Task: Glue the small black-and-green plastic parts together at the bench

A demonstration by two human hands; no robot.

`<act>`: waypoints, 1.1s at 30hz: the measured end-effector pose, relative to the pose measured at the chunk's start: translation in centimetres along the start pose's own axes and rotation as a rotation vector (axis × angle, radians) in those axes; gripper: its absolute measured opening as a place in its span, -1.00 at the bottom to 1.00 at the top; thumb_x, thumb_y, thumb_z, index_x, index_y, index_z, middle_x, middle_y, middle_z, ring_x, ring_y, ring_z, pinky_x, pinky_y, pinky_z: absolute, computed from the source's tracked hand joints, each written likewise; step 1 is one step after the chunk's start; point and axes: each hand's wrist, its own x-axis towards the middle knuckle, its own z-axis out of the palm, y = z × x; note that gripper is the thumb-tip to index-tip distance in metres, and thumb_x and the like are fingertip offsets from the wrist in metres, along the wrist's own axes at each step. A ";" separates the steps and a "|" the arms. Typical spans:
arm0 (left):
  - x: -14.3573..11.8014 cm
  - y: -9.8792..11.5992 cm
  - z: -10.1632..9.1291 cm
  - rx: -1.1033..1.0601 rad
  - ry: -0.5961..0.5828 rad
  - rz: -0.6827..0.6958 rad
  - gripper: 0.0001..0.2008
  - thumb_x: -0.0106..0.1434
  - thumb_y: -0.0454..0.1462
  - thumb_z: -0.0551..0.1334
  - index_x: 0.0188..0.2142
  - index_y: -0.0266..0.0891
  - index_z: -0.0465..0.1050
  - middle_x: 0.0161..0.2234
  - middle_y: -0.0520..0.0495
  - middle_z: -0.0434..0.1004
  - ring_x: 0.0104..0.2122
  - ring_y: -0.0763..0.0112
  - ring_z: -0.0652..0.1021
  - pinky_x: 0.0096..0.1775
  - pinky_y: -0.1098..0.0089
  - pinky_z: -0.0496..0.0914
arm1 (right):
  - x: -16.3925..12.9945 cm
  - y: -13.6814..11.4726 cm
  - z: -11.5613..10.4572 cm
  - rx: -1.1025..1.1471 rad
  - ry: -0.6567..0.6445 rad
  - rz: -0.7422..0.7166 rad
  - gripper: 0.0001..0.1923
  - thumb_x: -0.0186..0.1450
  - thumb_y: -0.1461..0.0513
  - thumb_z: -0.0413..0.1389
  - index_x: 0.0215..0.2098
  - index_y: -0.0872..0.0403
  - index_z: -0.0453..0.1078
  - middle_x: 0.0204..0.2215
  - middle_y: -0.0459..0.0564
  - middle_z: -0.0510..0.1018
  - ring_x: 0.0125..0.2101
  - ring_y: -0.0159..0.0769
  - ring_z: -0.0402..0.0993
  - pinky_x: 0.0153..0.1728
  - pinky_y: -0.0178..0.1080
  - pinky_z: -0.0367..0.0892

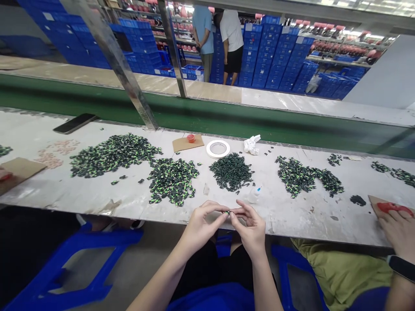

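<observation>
Head view: our left hand (201, 222) and right hand (249, 225) meet at near edge of surface (81, 194), fingers of both pinched on one small green-black part (229, 212) held between them. Piles of parts (171, 179) lie beyond, glue bottle (254, 194) just right, tape ring (218, 148) farther. Neighbour's hand (400, 231) far right. We judge: keep pinch light, part level, elbows steady, work close over surface.

small part (228, 212): I read it as dark with a green fleck, though it's tiny
piles (113, 154), ten o'clock: black-green speckle
tape ring (218, 148), twelve o'clock: white
crates (275, 52): blue
stool (81, 259), eight o'clock: blue
</observation>
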 end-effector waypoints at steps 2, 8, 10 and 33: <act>-0.1 0.2 0.2 -0.040 0.027 -0.061 -0.89 0.10 -0.28 0.31 -0.35 -0.19 0.61 -0.35 -0.09 0.63 -0.32 0.30 0.62 -0.21 0.33 0.53 | 0.0 -0.1 -0.1 -0.017 -0.029 -0.034 -0.68 0.13 0.21 0.25 -0.13 0.09 0.48 -0.44 -0.02 0.62 -0.43 -0.26 0.59 -0.31 -0.18 0.56; -0.2 0.9 0.3 -0.084 0.008 -0.119 -0.89 0.08 -0.26 0.32 -0.37 -0.19 0.62 -0.36 -0.08 0.64 -0.31 0.28 0.63 -0.21 0.33 0.54 | -0.3 -0.2 -0.9 -0.045 -0.078 -0.065 -0.67 0.18 0.24 0.21 -0.07 0.07 0.42 -0.41 -0.03 0.61 -0.38 -0.29 0.59 -0.26 -0.21 0.54; -0.3 1.3 0.1 -0.093 -0.012 -0.102 -0.89 0.10 -0.25 0.32 -0.37 -0.17 0.63 -0.37 -0.08 0.64 -0.30 0.28 0.62 -0.21 0.34 0.53 | -0.5 -0.2 -1.1 -0.041 -0.081 -0.076 -0.68 0.19 0.23 0.21 -0.07 0.07 0.42 -0.41 -0.02 0.60 -0.38 -0.29 0.59 -0.26 -0.20 0.54; -2.0 3.0 0.9 0.210 0.099 0.161 -0.90 0.15 -0.34 0.27 -0.36 -0.17 0.58 -0.40 -0.06 0.62 -0.33 0.30 0.57 -0.25 0.30 0.46 | -1.3 -0.8 -1.2 -0.077 -0.089 -0.245 -0.69 0.17 0.34 0.20 -0.12 0.00 0.36 -0.46 -0.12 0.54 -0.38 -0.35 0.55 -0.19 -0.25 0.49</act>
